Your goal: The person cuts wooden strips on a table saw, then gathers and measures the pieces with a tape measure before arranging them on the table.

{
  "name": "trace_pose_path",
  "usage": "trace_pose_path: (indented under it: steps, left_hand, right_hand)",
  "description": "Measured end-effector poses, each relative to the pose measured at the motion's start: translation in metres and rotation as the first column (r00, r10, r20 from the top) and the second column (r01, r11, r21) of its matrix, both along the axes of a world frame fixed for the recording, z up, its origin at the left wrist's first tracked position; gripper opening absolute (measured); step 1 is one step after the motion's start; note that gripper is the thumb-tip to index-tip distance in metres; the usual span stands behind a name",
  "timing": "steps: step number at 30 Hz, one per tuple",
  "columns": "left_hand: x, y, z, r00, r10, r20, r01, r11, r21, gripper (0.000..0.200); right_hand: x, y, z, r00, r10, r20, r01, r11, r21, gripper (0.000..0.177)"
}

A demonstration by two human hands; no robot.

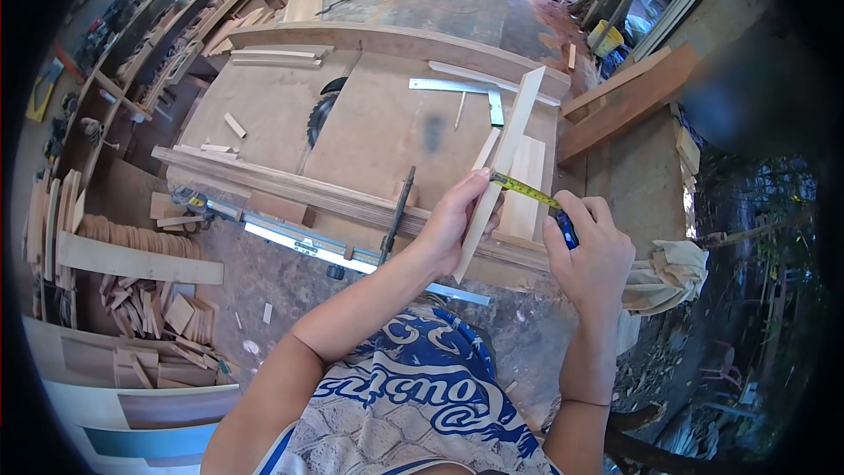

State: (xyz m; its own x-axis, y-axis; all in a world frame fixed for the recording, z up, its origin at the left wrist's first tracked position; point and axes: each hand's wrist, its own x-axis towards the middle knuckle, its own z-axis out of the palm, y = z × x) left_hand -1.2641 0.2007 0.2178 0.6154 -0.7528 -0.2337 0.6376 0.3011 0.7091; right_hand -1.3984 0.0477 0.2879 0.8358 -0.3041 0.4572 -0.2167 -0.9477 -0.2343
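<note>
A narrow light wooden strip (513, 136) stands out at a slant, and my left hand (459, 213) is closed round its lower part. My right hand (591, 244) grips a blue and black tape measure (566, 227). Its yellow blade (527, 191) runs from the case to the strip, where my left thumb presses near its end. Beyond the strip, a metal square (454, 86) and a pencil (460, 110) lie on the wooden worktable (378, 114). Pale boards (525, 178) rest on the table behind my hands.
A circular saw blade (323, 116) sticks up through the table. A long wooden fence (343, 198) crosses its near side, with a clamp (399, 211) on it. Wood offcuts (154, 308) fill the left shelves. A cloth (670, 277) hangs at the right.
</note>
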Motion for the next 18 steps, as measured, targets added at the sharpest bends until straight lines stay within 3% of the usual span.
trace_pose_path:
  steps: [12,15,17,18]
  left_hand:
    - [-0.001,-0.010,-0.015,0.999,-0.012,-0.036,0.011,1.000,-0.020,0.034]
    - [0.005,-0.030,-0.028,0.999,0.045,-0.002,-0.044,0.995,0.086,0.033]
    - [0.021,-0.054,-0.049,0.985,0.162,0.061,-0.166,0.984,0.068,0.033]
    - [0.039,-0.076,-0.079,0.957,0.221,0.190,-0.241,0.966,0.088,0.032]
  right_hand:
    - [-0.003,-0.009,-0.005,1.000,-0.005,0.001,0.005,1.000,0.015,0.029]
    - [-0.003,-0.022,-0.016,0.999,-0.008,0.042,0.002,0.990,0.144,0.029]
    - [-0.002,-0.032,-0.032,0.994,-0.104,0.022,0.098,0.975,0.202,0.030]
    - [-0.004,-0.039,-0.042,0.997,-0.068,0.035,0.059,0.977,0.203,0.030]
